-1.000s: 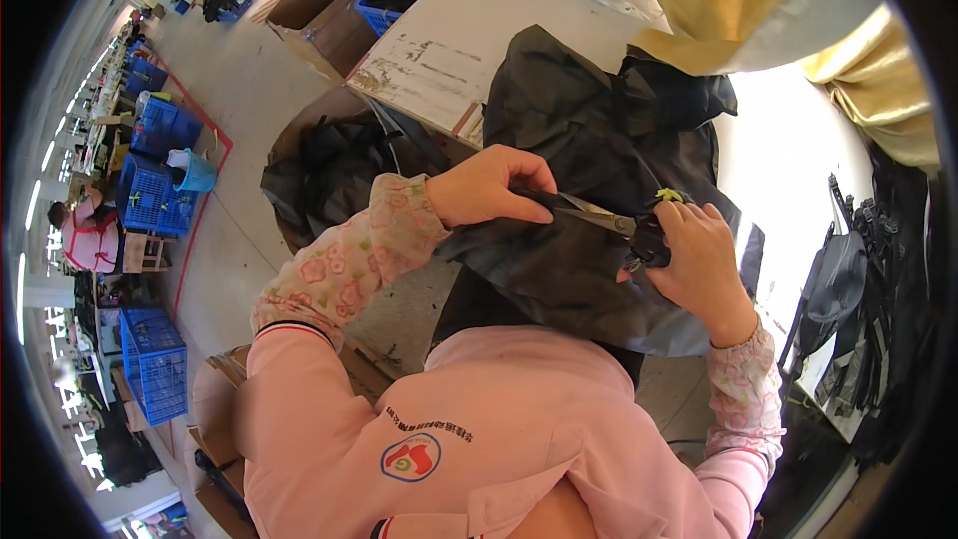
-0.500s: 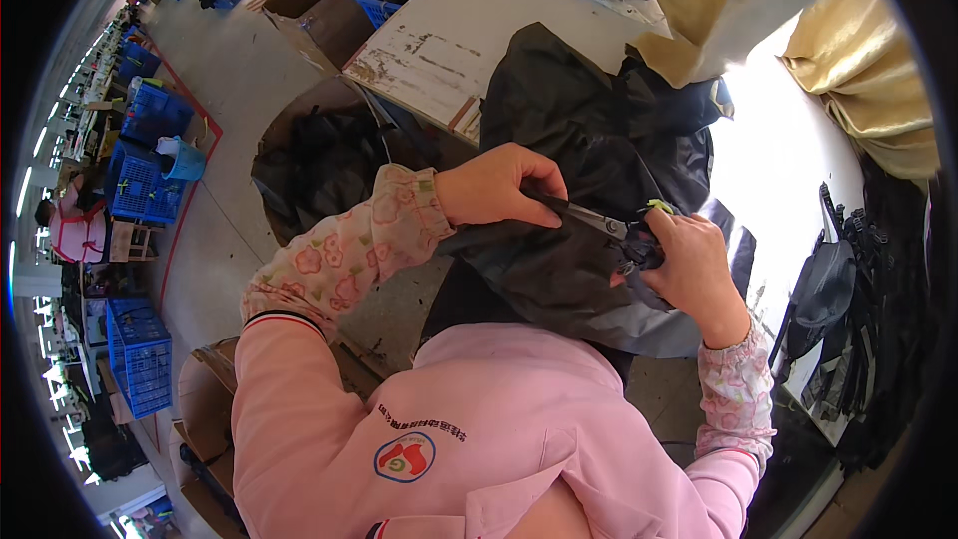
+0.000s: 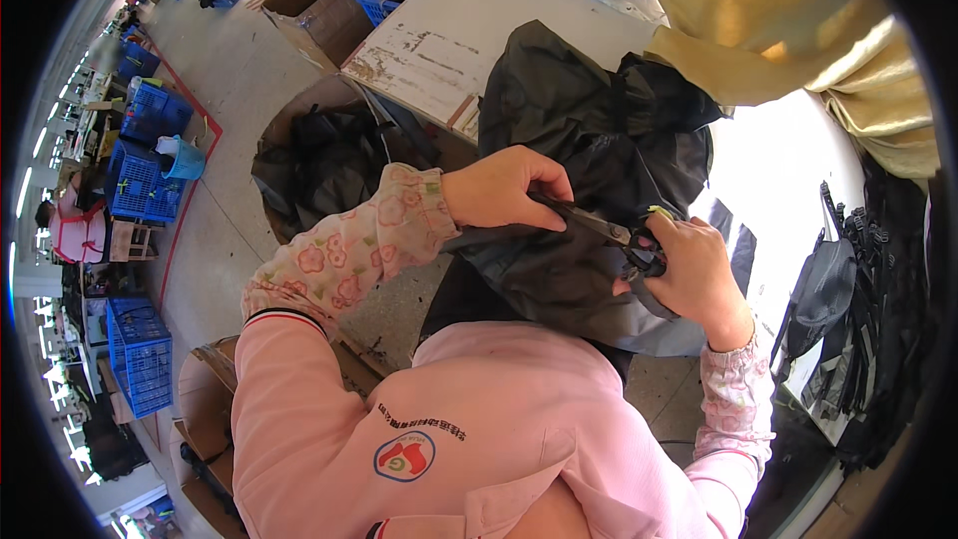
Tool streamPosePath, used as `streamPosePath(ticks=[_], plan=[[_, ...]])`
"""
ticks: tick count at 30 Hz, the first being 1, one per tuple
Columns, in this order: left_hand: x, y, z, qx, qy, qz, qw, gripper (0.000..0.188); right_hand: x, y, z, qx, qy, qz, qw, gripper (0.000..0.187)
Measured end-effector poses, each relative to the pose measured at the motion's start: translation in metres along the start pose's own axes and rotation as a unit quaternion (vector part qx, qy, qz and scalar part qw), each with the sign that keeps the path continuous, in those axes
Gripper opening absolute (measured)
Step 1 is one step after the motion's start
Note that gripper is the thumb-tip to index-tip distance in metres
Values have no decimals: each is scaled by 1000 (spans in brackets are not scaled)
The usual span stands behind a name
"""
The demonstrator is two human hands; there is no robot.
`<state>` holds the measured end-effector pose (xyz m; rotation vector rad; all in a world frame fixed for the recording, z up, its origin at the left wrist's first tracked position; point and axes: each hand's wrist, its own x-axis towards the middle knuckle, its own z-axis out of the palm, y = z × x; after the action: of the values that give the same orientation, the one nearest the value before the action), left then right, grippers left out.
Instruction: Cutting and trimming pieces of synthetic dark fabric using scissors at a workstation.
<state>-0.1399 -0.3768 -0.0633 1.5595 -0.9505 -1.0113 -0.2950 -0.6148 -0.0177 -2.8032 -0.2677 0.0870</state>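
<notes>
In my right hand (image 3: 699,269) is a pair of scissors (image 3: 611,230) with dark handles; my fingers wrap round the grips and the blades point left. My left hand (image 3: 511,190) is closed, thumb and fingers pinching a dark strip of material right at the blade tips. Beneath both hands spreads a large black fabric piece (image 3: 589,110), draped from the table down over my lap. A small yellow-green bit (image 3: 659,212) shows beside my right index finger.
A white worktable (image 3: 429,50) with worn patches lies ahead. Black straps and buckles (image 3: 848,319) heap at the right, below a gold curtain (image 3: 778,10). A carton of black fabric (image 3: 329,160) stands left of the table. Blue crates (image 3: 140,354) line the far left floor.
The scissors and my right hand have shifted slightly, and the handles look more spread. The gold curtain has billowed farther over the table. My left hand keeps its pinch.
</notes>
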Motion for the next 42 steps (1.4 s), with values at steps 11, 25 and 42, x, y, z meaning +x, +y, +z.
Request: streamPosePath(ticks=[11, 25, 42], plan=[[-3, 11, 4, 38, -1, -15, 999, 18, 1, 0, 5, -35, -2, 8, 999, 38], [-10, 0, -52, 88, 55, -43, 994, 23, -79, 104, 49, 303, 96, 237, 918, 38], [109, -24, 114, 391, 67, 233, 888, 29, -96, 128, 96, 224, 176, 240, 928, 30]])
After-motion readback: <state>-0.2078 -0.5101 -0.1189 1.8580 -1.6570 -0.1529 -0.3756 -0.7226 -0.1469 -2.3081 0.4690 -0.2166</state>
